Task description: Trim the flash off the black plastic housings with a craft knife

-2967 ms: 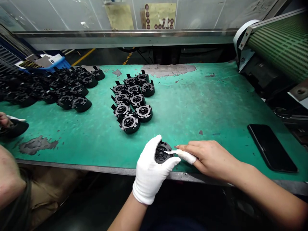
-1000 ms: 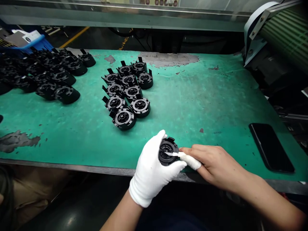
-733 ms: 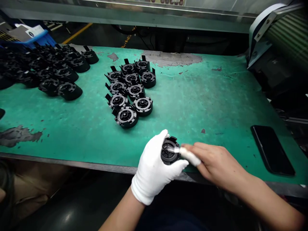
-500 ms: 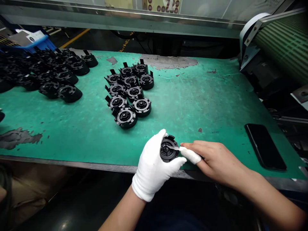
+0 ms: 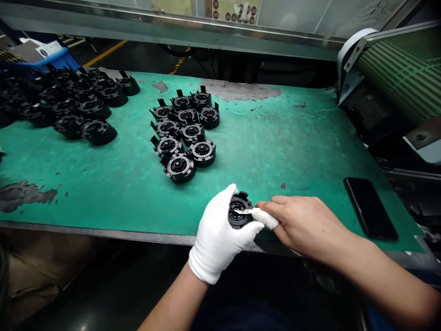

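Fingers [image 5: 231, 190] of the white-gloved left hand [image 5: 214, 232] curled round a round black part [image 5: 237, 220], open only as wide as its rim, with the thumb along the lower right edge and the rest at the upper left. Fingers of the bare right hand [image 5: 303, 223] pinched together on a small pale blade [image 5: 245, 211], with a white cover [image 5: 265, 219] over the thumb. Blade aimed leftward across the ringed face of the part, tip near the centre; contact impossible to tell. Part near the front edge of the green tabletop [image 5: 275, 147]; whether raised or resting, impossible to tell.

Beyond the left hand, a cluster of 10 black parts [image 5: 192, 133], packed close, ringed faces up. Farther left, a larger, denser group of black parts [image 5: 69, 125], too crowded to count. To the right of the right hand, 1 dark phone [image 5: 371, 209] lying flat.

Farther out, at the right, a green ribbed belt [image 5: 403, 69] on a metal frame. Behind the larger group, a blue bin [image 5: 59, 60]. Across the back, a metal rail [image 5: 206, 41] below a yellow sheet [image 5: 234, 10].
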A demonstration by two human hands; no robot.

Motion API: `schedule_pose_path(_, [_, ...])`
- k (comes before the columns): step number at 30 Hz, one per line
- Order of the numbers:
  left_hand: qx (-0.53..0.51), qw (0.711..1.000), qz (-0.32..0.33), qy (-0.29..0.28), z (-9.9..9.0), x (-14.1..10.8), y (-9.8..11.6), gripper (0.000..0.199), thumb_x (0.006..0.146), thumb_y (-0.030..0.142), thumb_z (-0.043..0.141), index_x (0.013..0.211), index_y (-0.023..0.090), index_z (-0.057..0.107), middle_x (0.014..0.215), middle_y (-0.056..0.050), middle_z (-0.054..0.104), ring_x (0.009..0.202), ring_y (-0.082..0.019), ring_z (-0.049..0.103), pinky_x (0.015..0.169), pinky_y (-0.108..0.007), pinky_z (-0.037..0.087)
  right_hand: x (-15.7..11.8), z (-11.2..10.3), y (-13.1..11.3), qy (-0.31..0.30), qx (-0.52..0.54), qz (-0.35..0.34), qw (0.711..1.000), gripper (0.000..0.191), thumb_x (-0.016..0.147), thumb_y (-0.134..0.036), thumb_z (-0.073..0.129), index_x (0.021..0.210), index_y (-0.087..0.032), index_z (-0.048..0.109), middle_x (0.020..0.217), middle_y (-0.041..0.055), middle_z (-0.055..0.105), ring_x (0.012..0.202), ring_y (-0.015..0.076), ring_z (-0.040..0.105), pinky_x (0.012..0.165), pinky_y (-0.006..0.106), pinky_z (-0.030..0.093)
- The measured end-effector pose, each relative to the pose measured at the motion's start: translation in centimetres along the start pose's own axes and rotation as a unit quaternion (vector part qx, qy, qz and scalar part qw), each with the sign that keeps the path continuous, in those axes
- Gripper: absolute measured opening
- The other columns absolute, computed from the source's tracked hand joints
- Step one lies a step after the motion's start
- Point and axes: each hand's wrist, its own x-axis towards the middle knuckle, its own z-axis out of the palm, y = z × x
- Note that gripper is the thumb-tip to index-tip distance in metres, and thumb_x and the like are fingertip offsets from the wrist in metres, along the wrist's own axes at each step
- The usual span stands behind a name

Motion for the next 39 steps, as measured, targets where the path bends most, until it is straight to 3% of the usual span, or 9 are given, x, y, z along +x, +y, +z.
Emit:
schedule_pose_path(3, [0.0,1.0,0.002,0.004,0.0,0.0,0.0,0.089,0.072,0.055,0.079,0.143,0.018,0.042,0.137,-0.014,0.06,0.127,-0.03,0.059,0.11,-0.047,0.049,0.6,-0.1,0.2,0.01,-0.012,0.036,0.999,0.039,0.091,-0.023,0.049,0.125,-0.033,0.066,0.097,0.0028,0.075,0.08,0.0247,0.071,0.053,0.029,0.033])
schedule_pose_path(6, [-0.002,1.0,0.004,0.009,-0.1,-0.1,-0.1,0.089,0.073,0.057,0.079,0.144,0.018,0.041,0.138,-0.015,0.059,0.129,-0.03,0.058,0.111,-0.048,0.048,0.6,0.2,0.6,0.021,0.039,0.029,0.999,0.036,0.095,-0.025,0.046,0.125,-0.032,0.065,0.107,0.0032,0.075,0.091,0.0253,0.071,0.061,0.029,0.04])
schedule_pose_path(11, [-0.01,1.0,0.014,0.004,0.0,-0.3,-0.4,0.091,0.073,0.058,0.078,0.146,0.019,0.039,0.14,-0.015,0.058,0.13,-0.032,0.057,0.11,-0.05,0.048,-0.7,1.4,0.2,-0.018,0.216,0.045,0.975,0.024,0.095,-0.022,0.044,0.107,-0.025,0.065,0.083,0.0011,0.073,0.073,0.0201,0.067,0.061,0.027,0.041])
schedule_pose_path(15, [-0.008,1.0,0.005,0.008,0.1,-0.3,-0.4,0.09,0.073,0.059,0.078,0.145,0.02,0.04,0.137,-0.014,0.06,0.127,-0.031,0.059,0.109,-0.048,0.049,-1.7,2.7,-0.7,-0.027,0.286,0.028,0.957,0.023,0.096,-0.018,0.041,0.102,-0.024,0.062,0.088,0.0019,0.071,0.08,0.0207,0.066,0.068,0.028,0.043])
schedule_pose_path(25, [-0.001,1.0,-0.016,-0.008,-0.1,-0.1,0.3,0.086,0.075,0.053,0.076,0.145,0.017,0.041,0.139,-0.013,0.059,0.13,-0.029,0.057,0.112,-0.045,0.047,-1.5,3.7,-1.4,-0.042,0.268,0.016,0.963,0.021,0.094,-0.011,0.04,0.098,-0.022,0.057,0.085,0.0022,0.068,0.077,0.0199,0.064,0.067,0.029,0.041])
schedule_pose_path(30, [-0.001,0.999,-0.018,-0.027,-0.5,0.0,0.2,0.087,0.076,0.056,0.075,0.146,0.017,0.04,0.141,-0.013,0.058,0.13,-0.03,0.057,0.111,-0.047,0.047,-0.8,2.3,-0.6,-0.07,0.214,-0.04,0.974,0.02,0.091,-0.009,0.044,0.096,-0.021,0.059,0.086,0.0021,0.069,0.078,0.0193,0.066,0.066,0.027,0.04])
schedule_pose_path(35, [-0.006,1.0,0.005,-0.023,-0.3,-0.1,-0.4,0.093,0.073,0.063,0.076,0.146,0.017,0.04,0.141,-0.014,0.057,0.13,-0.03,0.057,0.112,-0.046,0.047,-0.7,0.8,0.2,-0.046,0.17,-0.03,0.984,0.024,0.089,-0.009,0.046,0.102,-0.022,0.062,0.09,0.0035,0.072,0.082,0.0198,0.068,0.068,0.026,0.041])
schedule_pose_path(39, [0.0,1.0,0.012,-0.015,-0.1,-0.3,-0.6,0.091,0.075,0.062,0.075,0.146,0.018,0.039,0.142,-0.014,0.056,0.132,-0.03,0.055,0.113,-0.047,0.046,-0.4,-0.2,0.3,-0.075,0.132,-0.025,0.988,0.021,0.09,-0.01,0.047,0.096,-0.022,0.063,0.083,0.0038,0.072,0.076,0.0197,0.067,0.063,0.026,0.036])
